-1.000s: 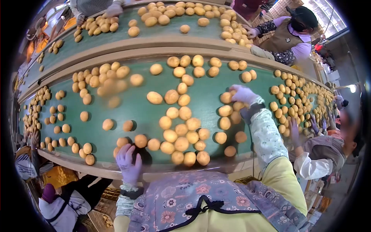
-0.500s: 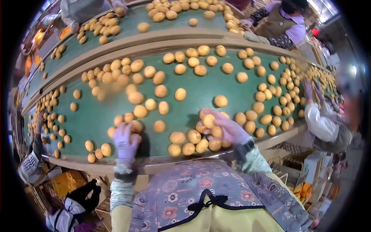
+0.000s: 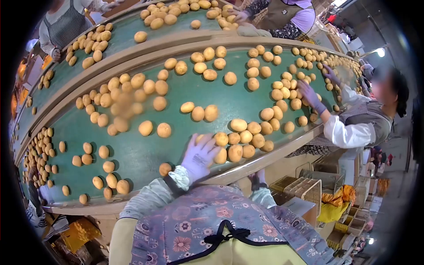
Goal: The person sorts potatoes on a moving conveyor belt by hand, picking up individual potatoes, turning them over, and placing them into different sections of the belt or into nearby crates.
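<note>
My left hand (image 3: 198, 158), in a pale purple glove, lies over the near side of the green belt (image 3: 185, 128). Its fingers are apart against the left end of a potato cluster (image 3: 236, 153), with one potato (image 3: 201, 138) partly showing past the fingertips. Below the belt's front rail, my right hand (image 3: 259, 176) shows only in part beside the apron, and its fingers are too hidden to read. A lone potato (image 3: 165, 168) sits just left of my left wrist.
The belt's front rail (image 3: 229, 175) runs before me. A co-worker (image 3: 360, 119) at the right reaches onto the belt. Other people stand across at a second belt (image 3: 123, 46). Crates (image 3: 309, 187) and a cardboard box (image 3: 302, 207) are at lower right. More potatoes (image 3: 112, 180) lie leftward.
The view has shifted right. My left hand has moved right to the potato cluster. My right hand, earlier holding potatoes above the belt, is now below its edge.
</note>
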Demonstrator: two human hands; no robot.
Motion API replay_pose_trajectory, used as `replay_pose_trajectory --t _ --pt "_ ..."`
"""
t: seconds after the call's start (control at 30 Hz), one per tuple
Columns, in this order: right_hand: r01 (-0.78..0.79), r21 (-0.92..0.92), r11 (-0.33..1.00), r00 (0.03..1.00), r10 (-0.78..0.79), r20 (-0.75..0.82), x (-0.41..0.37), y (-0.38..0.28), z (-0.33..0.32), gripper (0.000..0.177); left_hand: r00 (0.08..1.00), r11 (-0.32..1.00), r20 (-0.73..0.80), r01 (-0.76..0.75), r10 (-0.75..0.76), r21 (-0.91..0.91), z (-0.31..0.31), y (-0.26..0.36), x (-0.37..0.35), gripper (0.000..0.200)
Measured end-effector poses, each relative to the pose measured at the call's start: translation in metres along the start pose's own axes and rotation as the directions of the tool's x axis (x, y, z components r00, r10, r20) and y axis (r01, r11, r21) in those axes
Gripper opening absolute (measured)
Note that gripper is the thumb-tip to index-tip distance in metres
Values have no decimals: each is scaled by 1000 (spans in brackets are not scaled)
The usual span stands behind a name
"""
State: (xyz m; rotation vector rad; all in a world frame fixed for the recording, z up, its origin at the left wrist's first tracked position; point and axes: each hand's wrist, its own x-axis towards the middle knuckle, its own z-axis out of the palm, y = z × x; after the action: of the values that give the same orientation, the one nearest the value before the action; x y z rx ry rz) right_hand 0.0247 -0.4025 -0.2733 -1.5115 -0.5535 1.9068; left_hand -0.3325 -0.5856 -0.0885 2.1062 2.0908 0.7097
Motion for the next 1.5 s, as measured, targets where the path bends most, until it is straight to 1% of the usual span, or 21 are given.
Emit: replay_pose_trajectory --t 0.07,0.13,0.2,0.27,0.3,0.33,0.4,0.47,0.53,0.63,0.7,0.77,0.93,1.0,1.03,1.13,1.27,1.37,1.43,1.47,1.5 --pt "88 72 994 995 -85 -45 27 -8 8 43 998 979 -69 16 -3 201 5 -33 -32 58" --pt "230 106 967 972 -224 -68 42 -36 9 39 973 974 -60 220 -223 -59 -26 -70 -87 52" --pt "439 81 895 896 -429 -115 35 -89 22 39 920 931 -196 358 -339 73 -69 -102 -153 51" --pt "777 -240 583 566 -812 -143 30 -144 17 44 774 742 -300 626 -557 240 -90 -143 -252 53" --pt "787 -413 458 434 -887 -157 2 -172 38 47 647 621 -367 757 -668 205 -100 -151 -294 54" --pt "494 -869 32 222 -971 90 -1 -179 42 52 506 487 -428 858 -749 161 -114 -153 -329 56" --pt "518 -850 -100 618 -643 452 -30 -190 103 58 445 426 -460 892 -769 151 -133 -146 -365 59" --pt "323 -927 -193 716 -591 372 -27 -164 154 63 516 563 -567 819 -642 109 -134 -120 -356 57" --pt "583 -808 -86 696 -460 552 -18 -140 195 80 593 702 -512 712 -621 -27 -120 -95 -344 58" --pt "493 -870 23 828 -317 462 -52 -70 268 91 676 750 -453 661 -582 22 -105 -60 -338 64" --pt "649 -748 138 760 -149 632 -117 -3 323 102 707 775 -443 631 -552 42 -104 -61 -346 66" --pt "741 -655 146 660 23 751 -171 68 368 115 566 684 -517 727 -642 -53 -108 -70 -360 68" --pt "715 -507 481 169 585 793 -246 168 491 78 536 681 -539 725 -650 -100 -116 -87 -399 72" --pt "954 -214 210 125 370 920 -239 147 551 62 485 648 -564 752 -668 -121 -109 -93 -412 73" --pt "917 -275 290 189 291 938 -224 137 581 62 451 628 -564 762 -691 -160 -116 -93 -412 74" --pt "967 -241 -76 242 -4 970 -166 108 645 68 502 629 -502 769 -705 -115 -135 -99 -420 73" --pt "571 -353 -741 238 -263 935 -113 170 640 94 517 655 -492 739 -701 -157 -141 -116 -447 73" --pt "803 -94 -588 5 -152 988 -152 231 603 102 526 656 -488 742 -697 -137 -153 -122 -455 71" --pt "750 -138 -647 246 80 966 -256 249 593 102 548 652 -475 755 -689 -75 -155 -128 -468 70" --pt "866 -159 -473 327 298 897 -291 250 596 100 566 669 -470 739 -677 -75 -156 -133 -474 70" --pt "963 -2 -270 27 89 996 -272 307 562 99 582 684 -480 727 -657 -55 -157 -136 -482 70"
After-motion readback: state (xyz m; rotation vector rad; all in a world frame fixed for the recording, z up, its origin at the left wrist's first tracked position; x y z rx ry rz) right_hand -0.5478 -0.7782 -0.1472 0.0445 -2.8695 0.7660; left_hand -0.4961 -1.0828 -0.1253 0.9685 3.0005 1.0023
